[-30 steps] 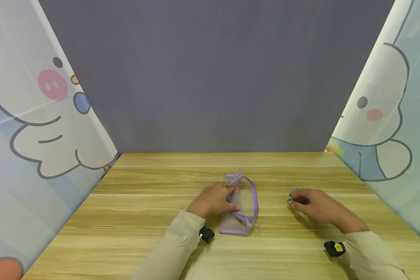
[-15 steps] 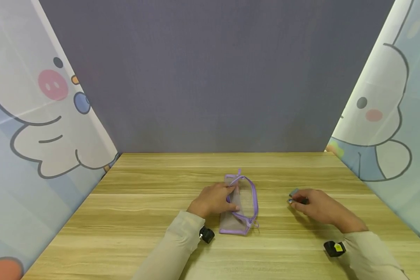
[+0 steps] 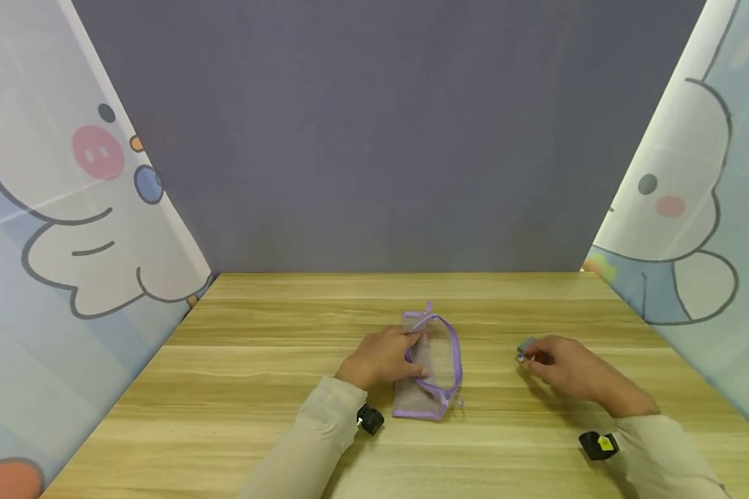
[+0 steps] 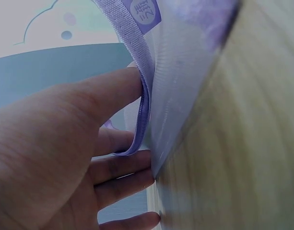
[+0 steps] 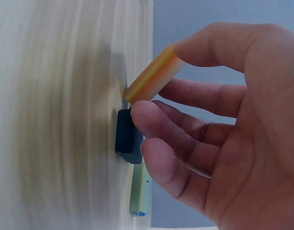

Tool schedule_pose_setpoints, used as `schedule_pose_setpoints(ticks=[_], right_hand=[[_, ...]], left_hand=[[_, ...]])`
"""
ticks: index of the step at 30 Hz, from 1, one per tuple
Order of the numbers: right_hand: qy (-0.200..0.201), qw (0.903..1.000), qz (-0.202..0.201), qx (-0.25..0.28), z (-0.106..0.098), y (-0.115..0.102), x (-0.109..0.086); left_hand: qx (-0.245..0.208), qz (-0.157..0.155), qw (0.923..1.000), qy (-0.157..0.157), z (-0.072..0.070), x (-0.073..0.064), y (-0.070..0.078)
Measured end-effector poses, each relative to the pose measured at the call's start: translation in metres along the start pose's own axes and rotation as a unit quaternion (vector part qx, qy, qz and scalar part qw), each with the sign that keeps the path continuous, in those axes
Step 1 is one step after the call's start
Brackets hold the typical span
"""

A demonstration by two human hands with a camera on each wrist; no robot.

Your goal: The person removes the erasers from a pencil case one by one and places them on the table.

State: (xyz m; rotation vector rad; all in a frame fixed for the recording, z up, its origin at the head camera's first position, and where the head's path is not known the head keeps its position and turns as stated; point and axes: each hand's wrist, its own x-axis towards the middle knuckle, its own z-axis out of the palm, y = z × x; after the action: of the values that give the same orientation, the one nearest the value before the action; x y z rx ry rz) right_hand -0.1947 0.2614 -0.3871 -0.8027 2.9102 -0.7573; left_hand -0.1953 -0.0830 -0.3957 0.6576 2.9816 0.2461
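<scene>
A mesh pouch with a purple zipper edge (image 3: 455,353) lies on the table with its mouth agape. My left hand (image 3: 377,357) rests at its left side, thumb and index finger spread at the mouth. In the left wrist view these fingers touch the purple band (image 4: 141,103) and the mesh, fairly straight. To the right, my right hand (image 3: 568,364) pinches a small orange-and-white block (image 5: 154,76) between thumb and fingers, tilted over the table. Close beside its fingertips are a dark block (image 5: 127,136) and a pale green block (image 5: 140,191).
The wood-grain table (image 3: 256,333) spreads around both hands. A dark grey panel (image 3: 381,138) stands at its back edge. Cartoon-printed cloths hang at the left (image 3: 37,360) and right (image 3: 693,291).
My right fingertips have shifted slightly around the orange-and-white block, which shows at a different angle. The left hand and the pouch stay as they were.
</scene>
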Motion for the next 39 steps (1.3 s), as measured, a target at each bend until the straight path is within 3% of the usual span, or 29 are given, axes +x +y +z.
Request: schedule_pose_setpoints(ticks=[25,39], right_hand=[[-0.001,0.9999,0.009,-0.006,-0.0026,-0.0019,-0.0029],[0.003,0.9999,-0.013,-0.002,-0.0026,-0.0016,-0.0006]], left_hand=[[-0.002,0.007,1.0,0.001,-0.0013,-0.001,0.0007],[-0.003,0.009,0.9999,0.004,-0.0002,0.001,-0.0002]])
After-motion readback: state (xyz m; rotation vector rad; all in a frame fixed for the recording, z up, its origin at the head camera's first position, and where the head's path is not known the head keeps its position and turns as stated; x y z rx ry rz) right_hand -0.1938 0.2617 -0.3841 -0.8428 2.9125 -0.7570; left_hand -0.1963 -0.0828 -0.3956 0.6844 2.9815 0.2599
